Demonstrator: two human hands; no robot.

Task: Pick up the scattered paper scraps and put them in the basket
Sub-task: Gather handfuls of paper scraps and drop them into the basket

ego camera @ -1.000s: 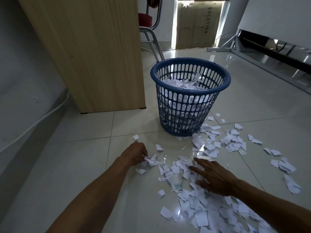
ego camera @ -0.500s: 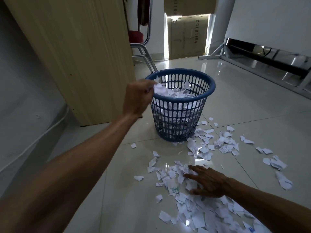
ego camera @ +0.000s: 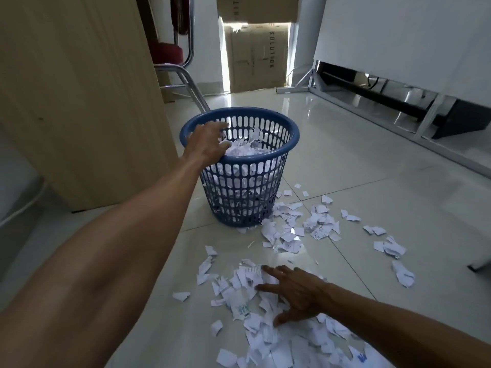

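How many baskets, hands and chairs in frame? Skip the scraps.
Blue basket: 1
Hands: 2 (left hand, right hand)
Red-seated chair: 1
Total: 4

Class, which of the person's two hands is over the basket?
The left hand, above the blue basket; the right hand presses paper scraps on the floor.

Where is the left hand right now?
Head view, upper centre: the left hand is at the left rim of the blue basket, fingers spread over the scraps inside, just right of the wooden cabinet.
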